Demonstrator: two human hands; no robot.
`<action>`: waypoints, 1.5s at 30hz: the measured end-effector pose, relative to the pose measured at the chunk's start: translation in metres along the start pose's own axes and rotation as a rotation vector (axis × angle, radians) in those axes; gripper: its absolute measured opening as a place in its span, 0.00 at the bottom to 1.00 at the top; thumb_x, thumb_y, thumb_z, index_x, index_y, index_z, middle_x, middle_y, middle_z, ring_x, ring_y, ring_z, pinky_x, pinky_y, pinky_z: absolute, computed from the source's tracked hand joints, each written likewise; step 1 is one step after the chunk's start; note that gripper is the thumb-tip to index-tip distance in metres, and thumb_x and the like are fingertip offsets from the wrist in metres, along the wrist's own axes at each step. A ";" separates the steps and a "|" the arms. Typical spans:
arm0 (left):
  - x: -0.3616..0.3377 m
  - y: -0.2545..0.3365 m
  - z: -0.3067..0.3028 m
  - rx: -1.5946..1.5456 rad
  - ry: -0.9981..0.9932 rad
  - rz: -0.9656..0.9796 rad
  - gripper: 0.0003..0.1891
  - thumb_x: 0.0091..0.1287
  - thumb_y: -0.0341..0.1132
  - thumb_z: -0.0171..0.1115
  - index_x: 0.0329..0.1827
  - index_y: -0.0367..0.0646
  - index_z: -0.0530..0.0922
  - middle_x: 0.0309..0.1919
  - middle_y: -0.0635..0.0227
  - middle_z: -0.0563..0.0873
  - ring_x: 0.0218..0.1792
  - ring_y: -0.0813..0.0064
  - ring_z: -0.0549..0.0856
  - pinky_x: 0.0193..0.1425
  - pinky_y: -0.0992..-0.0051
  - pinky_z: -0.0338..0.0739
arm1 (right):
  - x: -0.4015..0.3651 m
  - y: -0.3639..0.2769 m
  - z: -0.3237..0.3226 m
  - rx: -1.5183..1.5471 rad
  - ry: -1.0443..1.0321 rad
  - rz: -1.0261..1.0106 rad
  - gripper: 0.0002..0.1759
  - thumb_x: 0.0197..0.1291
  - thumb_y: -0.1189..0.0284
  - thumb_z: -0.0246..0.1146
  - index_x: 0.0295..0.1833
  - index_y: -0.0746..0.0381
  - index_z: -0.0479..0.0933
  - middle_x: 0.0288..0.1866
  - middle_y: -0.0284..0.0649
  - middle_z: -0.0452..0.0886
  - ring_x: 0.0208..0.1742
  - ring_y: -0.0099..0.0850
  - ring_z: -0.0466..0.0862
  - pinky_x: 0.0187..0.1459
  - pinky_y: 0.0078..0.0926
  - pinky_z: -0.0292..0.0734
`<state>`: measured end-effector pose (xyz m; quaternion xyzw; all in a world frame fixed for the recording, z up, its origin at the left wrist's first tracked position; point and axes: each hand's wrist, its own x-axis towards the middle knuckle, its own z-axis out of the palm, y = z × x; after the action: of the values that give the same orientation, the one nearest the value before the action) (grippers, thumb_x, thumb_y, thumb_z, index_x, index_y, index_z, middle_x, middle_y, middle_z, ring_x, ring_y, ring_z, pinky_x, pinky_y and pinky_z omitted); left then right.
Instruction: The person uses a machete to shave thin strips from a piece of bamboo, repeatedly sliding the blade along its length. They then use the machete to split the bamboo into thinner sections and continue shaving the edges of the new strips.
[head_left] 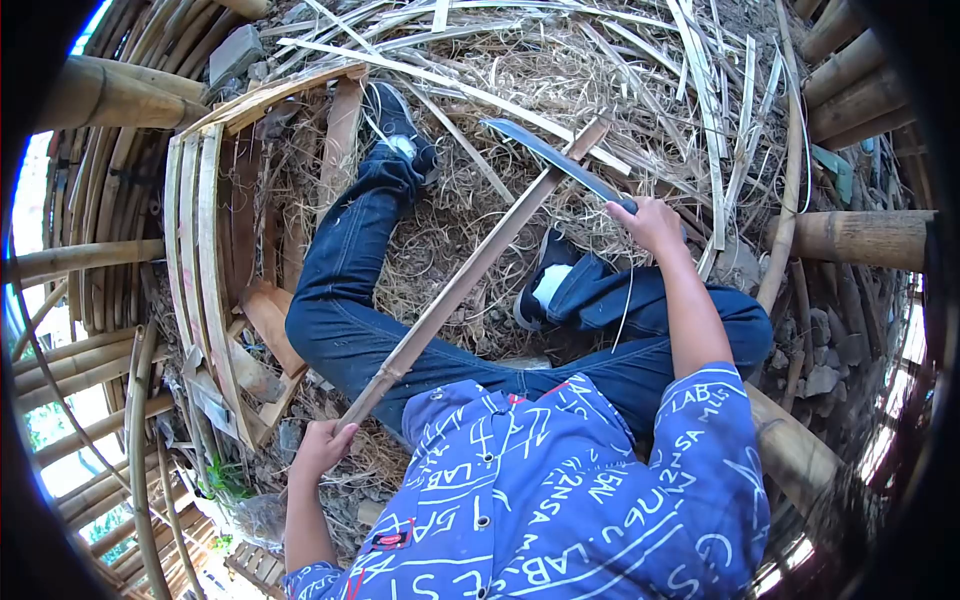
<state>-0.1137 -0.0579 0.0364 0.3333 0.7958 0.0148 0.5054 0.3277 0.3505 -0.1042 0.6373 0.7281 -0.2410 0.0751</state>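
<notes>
My left hand (322, 447) is closed around the near end of a long split bamboo strip (465, 273), which slants up and away to the right across my legs. In my right hand (650, 224) is the dark handle of a long curved knife, a machete (555, 158). Its blade points to the upper left and crosses over the strip close to the strip's far end. The strip's concave inner side faces up, with a node showing near my left hand.
Thin bamboo slivers (710, 110) and curly shavings (520, 75) cover the ground ahead. A wooden frame (210, 230) of slats stands to the left. Bamboo poles (860, 238) wall both sides, with stones (822, 380) at right. My shoes (400, 130) rest among the shavings.
</notes>
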 end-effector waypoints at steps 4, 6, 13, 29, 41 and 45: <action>0.002 -0.008 -0.003 -0.018 -0.010 -0.039 0.22 0.71 0.43 0.61 0.23 0.34 0.79 0.13 0.72 0.76 0.16 0.83 0.73 0.22 0.75 0.68 | -0.001 0.003 -0.006 0.029 -0.013 0.066 0.39 0.56 0.32 0.55 0.38 0.61 0.85 0.38 0.54 0.86 0.45 0.49 0.86 0.48 0.46 0.78; -0.005 -0.012 -0.011 -0.062 -0.018 -0.058 0.21 0.71 0.44 0.62 0.24 0.34 0.80 0.14 0.74 0.76 0.18 0.84 0.72 0.23 0.75 0.67 | 0.008 0.016 -0.006 0.002 -0.041 0.105 0.40 0.56 0.31 0.54 0.41 0.61 0.85 0.40 0.54 0.86 0.47 0.49 0.86 0.50 0.46 0.77; -0.001 -0.012 -0.018 -0.014 -0.014 -0.129 0.21 0.69 0.45 0.64 0.27 0.33 0.82 0.15 0.72 0.78 0.19 0.83 0.73 0.24 0.75 0.69 | -0.002 -0.002 -0.004 0.048 -0.054 0.101 0.39 0.58 0.33 0.53 0.42 0.61 0.85 0.41 0.56 0.85 0.48 0.52 0.85 0.49 0.47 0.78; -0.009 -0.018 -0.016 -0.039 0.057 -0.060 0.20 0.69 0.43 0.64 0.24 0.34 0.80 0.13 0.72 0.76 0.17 0.83 0.72 0.21 0.74 0.67 | 0.001 0.008 -0.012 0.080 0.009 0.113 0.45 0.57 0.30 0.52 0.40 0.66 0.84 0.39 0.57 0.85 0.44 0.52 0.86 0.48 0.46 0.79; -0.037 0.010 -0.040 0.020 0.085 -0.006 0.18 0.66 0.41 0.66 0.25 0.34 0.81 0.11 0.73 0.74 0.15 0.84 0.72 0.21 0.75 0.67 | -0.002 0.000 -0.028 0.121 0.164 -0.008 0.39 0.59 0.34 0.55 0.35 0.64 0.83 0.32 0.55 0.85 0.39 0.52 0.86 0.42 0.47 0.80; -0.029 0.036 -0.036 0.065 0.121 0.077 0.18 0.66 0.41 0.67 0.24 0.34 0.79 0.10 0.69 0.75 0.14 0.80 0.73 0.21 0.73 0.67 | -0.023 -0.028 -0.046 0.072 0.155 -0.087 0.40 0.59 0.33 0.54 0.36 0.64 0.83 0.31 0.53 0.85 0.36 0.49 0.88 0.39 0.46 0.82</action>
<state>-0.1161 -0.0344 0.0901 0.3784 0.8116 0.0283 0.4442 0.3137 0.3490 -0.0473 0.6243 0.7494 -0.2200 -0.0152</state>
